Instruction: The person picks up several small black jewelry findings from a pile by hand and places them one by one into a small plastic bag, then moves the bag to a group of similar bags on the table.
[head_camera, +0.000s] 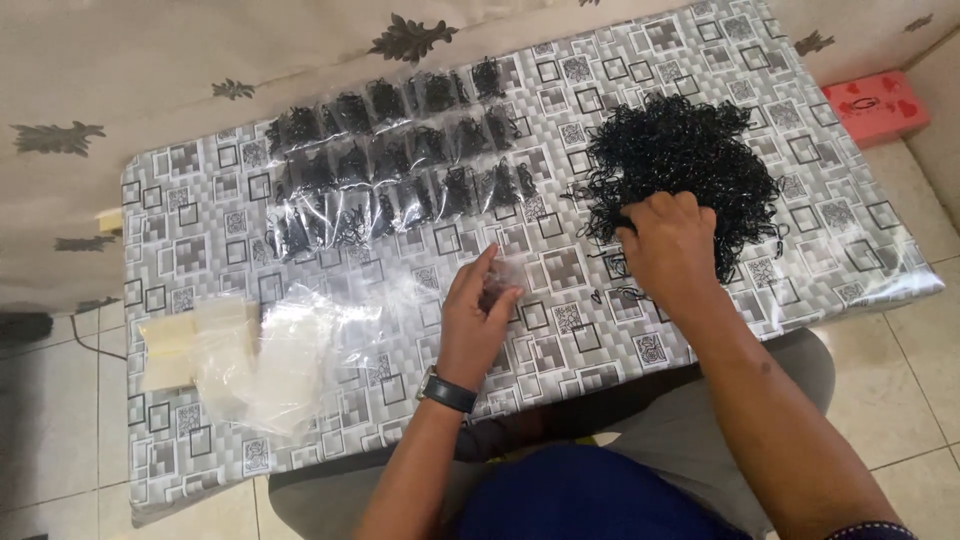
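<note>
Blue cloth (590, 500) fills the bottom centre of the frame, over the person's lap, with grey trousers (800, 360) showing at the right under the counter's edge. Above it stands the counter (200, 190), covered in a grey sheet patterned with squares.

Left hand (478, 315), with a dark watch (447, 392) at the wrist, sits low in the middle of the frame. Its grip is pinched on a small clear bag (497, 272), held just above the counter; something dark shows inside at the fingertips, too small to tell.

Right hand (668, 245) lies right of centre, knuckles up, its fingers curled into the near edge of a big heap of black bands (685, 150). Whether the grip has closed on any bands I cannot tell, since the fingertips are hidden in the heap. A few loose bands (625, 293) lie on the counter just below that hand. The heap takes up the upper right of the counter.

Rows of filled bags (390, 160), each holding a black clump, lie side by side in the upper middle, well apart from both hands. Empty clear bags (290, 350) are piled at the lower left, near the left hand, with paler packets (170, 345) beside them at the far left.

A red box (875, 105) sits on the floor at the upper right. A cream curtain (200, 70) with dark leaf prints hangs behind the counter.
</note>
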